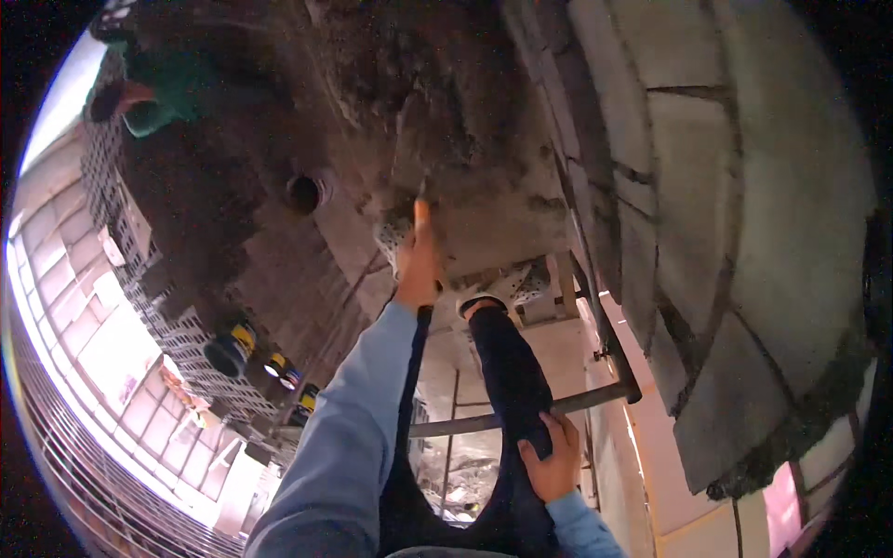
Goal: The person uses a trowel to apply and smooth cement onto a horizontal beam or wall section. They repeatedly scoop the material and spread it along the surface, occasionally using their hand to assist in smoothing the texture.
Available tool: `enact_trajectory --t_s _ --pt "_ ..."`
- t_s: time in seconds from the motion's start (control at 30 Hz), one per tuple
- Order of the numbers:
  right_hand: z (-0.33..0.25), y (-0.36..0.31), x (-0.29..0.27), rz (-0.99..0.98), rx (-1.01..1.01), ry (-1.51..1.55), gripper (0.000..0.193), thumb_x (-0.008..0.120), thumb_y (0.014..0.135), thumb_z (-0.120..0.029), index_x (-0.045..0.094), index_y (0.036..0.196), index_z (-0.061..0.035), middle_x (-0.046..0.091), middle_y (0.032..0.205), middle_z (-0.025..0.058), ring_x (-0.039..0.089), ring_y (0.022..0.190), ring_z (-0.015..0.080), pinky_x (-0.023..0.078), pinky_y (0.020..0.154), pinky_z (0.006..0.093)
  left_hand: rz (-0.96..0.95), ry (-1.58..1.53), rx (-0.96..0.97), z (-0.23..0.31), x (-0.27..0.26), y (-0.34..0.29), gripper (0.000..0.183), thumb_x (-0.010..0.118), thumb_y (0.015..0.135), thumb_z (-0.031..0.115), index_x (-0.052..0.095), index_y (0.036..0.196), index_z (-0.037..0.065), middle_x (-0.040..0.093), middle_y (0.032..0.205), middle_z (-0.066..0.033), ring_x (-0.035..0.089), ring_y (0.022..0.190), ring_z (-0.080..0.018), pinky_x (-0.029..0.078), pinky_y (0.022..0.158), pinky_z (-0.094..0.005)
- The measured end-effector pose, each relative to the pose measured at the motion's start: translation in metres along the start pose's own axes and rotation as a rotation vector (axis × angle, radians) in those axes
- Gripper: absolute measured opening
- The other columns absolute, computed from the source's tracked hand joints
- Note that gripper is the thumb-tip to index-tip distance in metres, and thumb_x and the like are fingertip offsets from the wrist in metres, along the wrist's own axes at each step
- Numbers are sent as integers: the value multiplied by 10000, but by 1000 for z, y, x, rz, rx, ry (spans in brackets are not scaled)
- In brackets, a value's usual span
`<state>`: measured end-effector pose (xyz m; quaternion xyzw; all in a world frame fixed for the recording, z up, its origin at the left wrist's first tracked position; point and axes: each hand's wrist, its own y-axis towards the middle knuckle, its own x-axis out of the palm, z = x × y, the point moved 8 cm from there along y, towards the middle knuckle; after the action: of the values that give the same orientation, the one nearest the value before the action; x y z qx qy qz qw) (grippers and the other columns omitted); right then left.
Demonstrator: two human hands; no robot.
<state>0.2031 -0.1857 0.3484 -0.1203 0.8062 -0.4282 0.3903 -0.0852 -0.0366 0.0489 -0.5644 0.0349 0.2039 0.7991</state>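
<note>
At far left, sunlit window panes [70,307] and a stack of perforated blocks [195,353] edge the scene, with yellow-and-black cans [244,337] beside them. The left hand [417,265], its light-blue sleeve [358,418] stretched forward, is closed around a trowel [420,209] whose tip touches the wet grey mortar bed [484,186]. The right hand [551,460] rests flat, fingers spread, on the dark-trousered knee [507,391]. A metal scaffold tube [521,414] runs behind it. At right rises a grey block wall [744,232].
</note>
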Motion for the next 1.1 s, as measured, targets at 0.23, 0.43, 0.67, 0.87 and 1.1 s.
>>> enact_trajectory --t_s 0.23,0.43,0.67,0.87,1.1 --pt "-2 13 -5 110 91 391 390 706 908 -237 655 1262 -83 665 1249 163 602 1202 346 431 1083 431 -6 534 220 132 -180 -151 490 604 968 531 690 911 52 517 604 4 495 481 -133 365 453 -331" --pt "-53 46 -44 37 303 1705 453 550 1008 -386 584 1326 -66 657 1248 135 613 1194 284 455 1062 461 -64 1288 605 383 -181 -379 334 599 998 346 655 937 23 551 641 -61 520 532 -132 421 501 -354" --pt "-111 73 -103 80 148 2545 439 436 1038 -315 529 1335 -5 621 1291 189 588 1230 351 463 1083 521 -460 1568 1236 536 25 -519 381 667 952 362 669 980 -18 612 698 -155 561 659 -160 467 632 -387" --pt "-108 77 -177 347 -99 2787 488 407 1058 -372 496 1328 25 631 1251 214 609 1187 395 473 1069 555 -676 1858 1690 519 213 -587 410 680 943 362 656 1090 -20 689 835 -218 686 759 -362 498 676 -449" --pt "-80 74 -222 552 -8 3203 572 255 1093 -342 334 1440 106 412 1464 309 397 1396 472 330 1188 591 -560 1877 2183 461 285 -662 430 635 935 498 637 1023 77 673 776 -193 665 791 -426 489 698 -549"
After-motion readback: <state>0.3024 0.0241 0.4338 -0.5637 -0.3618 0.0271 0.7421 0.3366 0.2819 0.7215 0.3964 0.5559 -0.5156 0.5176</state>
